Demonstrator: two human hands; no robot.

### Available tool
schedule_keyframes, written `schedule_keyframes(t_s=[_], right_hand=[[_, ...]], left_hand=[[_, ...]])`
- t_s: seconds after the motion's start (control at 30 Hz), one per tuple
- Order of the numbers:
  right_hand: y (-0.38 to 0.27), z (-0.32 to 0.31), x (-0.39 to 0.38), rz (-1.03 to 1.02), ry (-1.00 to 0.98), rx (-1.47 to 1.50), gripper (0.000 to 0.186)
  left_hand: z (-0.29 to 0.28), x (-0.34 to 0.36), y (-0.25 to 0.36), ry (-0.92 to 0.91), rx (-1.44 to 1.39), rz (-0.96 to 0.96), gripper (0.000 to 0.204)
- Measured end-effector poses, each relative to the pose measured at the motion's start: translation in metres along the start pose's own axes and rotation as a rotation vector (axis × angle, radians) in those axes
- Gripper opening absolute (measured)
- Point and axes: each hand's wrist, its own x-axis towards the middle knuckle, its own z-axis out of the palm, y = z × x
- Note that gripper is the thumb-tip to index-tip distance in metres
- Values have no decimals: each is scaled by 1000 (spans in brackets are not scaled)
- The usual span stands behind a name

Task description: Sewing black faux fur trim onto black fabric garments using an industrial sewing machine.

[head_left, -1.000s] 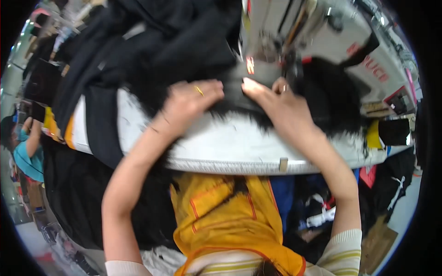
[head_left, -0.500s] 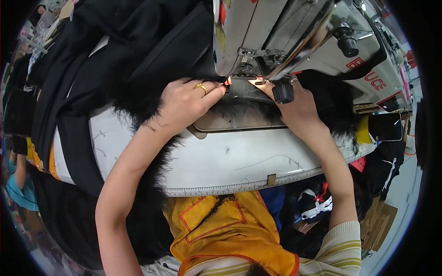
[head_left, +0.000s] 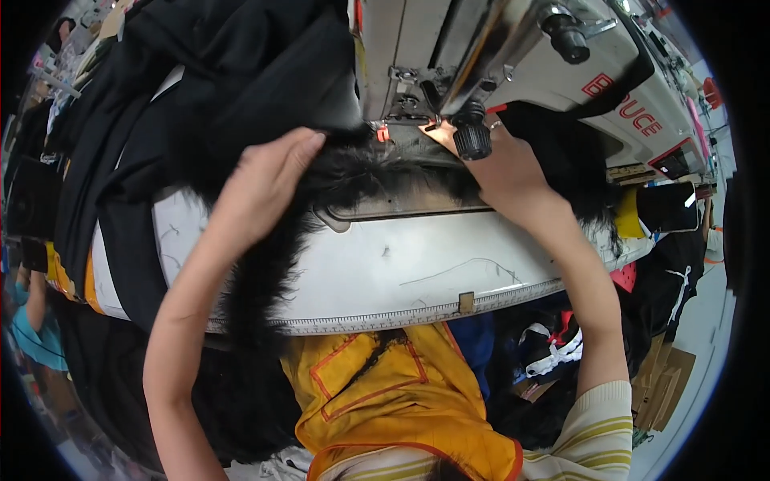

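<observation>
A white and metal sewing machine [head_left: 401, 48] stands over black cloth [head_left: 241, 80] edged with long black fur [head_left: 269, 280]. My left hand [head_left: 269, 176] is left of the needle area, closed with thumb and forefinger together on the cloth by its furry edge. To the right of the needle area, my right hand [head_left: 517, 172] rests on the work, a lit finger stretched flat toward the presser foot. A black knob [head_left: 472, 140] and the machine hide its other fingers. The red needle guard [head_left: 382, 132] shows between my hands.
A white table [head_left: 401, 256] with a ruler strip [head_left: 401, 318] along its near edge lies before me. Heaped black cloth covers its left side. A dark phone-like device [head_left: 670, 208] sits at the right, and cardboard [head_left: 666, 385] stands lower right.
My left hand has drawn back to the left, away from the needle area, baring more black fur there. My right hand stays by the needle. The whole view has shifted slightly.
</observation>
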Motion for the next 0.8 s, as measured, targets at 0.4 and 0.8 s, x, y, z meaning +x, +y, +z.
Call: schedule_keyframes(t_s=[0.4,0.8], right_hand=[[16,21,54,-93,328,375,24],[-28,7,-1,-236,212,-13,43]], left_hand=[[-17,65,0,-398,466,42,46],[11,-22,14,50,715,562,28]])
